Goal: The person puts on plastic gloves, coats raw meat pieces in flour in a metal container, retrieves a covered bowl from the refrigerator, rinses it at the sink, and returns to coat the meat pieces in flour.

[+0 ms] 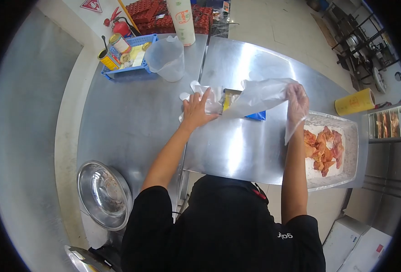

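Observation:
My left hand [197,110] lies with its fingers spread on a crumpled clear plastic wrapping [213,100] on the steel table. My right hand [296,100], under thin clear plastic, is closed on the end of a translucent plastic sheet [266,95]. That sheet stretches leftward over a blue and yellow box [256,115], hiding much of it. To the right of my right hand, pieces of orange-red meat [322,149] rest in a metal tray [351,154].
A clear jug [166,59] stands beside a blue basket [130,69] holding cans. Behind are a tall roll [182,22] and red crates [141,13]. A yellow roll [354,101] lies at the right. A steel bowl [104,195] is at the lower left.

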`<action>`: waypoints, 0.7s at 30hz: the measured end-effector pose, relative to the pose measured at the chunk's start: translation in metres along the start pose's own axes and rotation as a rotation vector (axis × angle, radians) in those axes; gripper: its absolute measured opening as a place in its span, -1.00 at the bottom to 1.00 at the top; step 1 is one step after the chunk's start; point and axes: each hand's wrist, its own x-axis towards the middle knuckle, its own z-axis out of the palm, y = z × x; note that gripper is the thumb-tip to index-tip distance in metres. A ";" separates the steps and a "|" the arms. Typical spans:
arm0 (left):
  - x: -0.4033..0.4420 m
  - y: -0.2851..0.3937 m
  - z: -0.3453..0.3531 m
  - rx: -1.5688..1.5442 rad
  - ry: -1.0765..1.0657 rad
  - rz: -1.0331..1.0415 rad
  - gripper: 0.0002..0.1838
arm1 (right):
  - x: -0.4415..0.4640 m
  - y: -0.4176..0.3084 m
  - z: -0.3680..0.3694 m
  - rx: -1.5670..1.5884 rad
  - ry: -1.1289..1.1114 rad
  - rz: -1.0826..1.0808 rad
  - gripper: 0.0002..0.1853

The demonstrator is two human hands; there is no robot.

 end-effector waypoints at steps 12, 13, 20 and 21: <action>-0.082 0.138 -0.117 -0.770 0.038 0.259 -0.36 | -0.057 -0.093 -0.004 -0.364 -0.483 -0.029 -0.85; -0.093 0.154 -0.115 -0.745 0.009 0.197 -0.43 | -0.064 -0.097 -0.007 -0.376 -0.513 -0.105 -0.84; -0.199 0.191 -0.057 -1.151 0.012 -0.299 -0.84 | -0.112 -0.096 -0.042 -0.345 -0.856 -0.413 -0.86; -0.223 0.195 -0.042 -1.133 0.021 -0.386 -0.83 | -0.130 -0.089 -0.042 -0.307 -0.806 -0.513 -0.86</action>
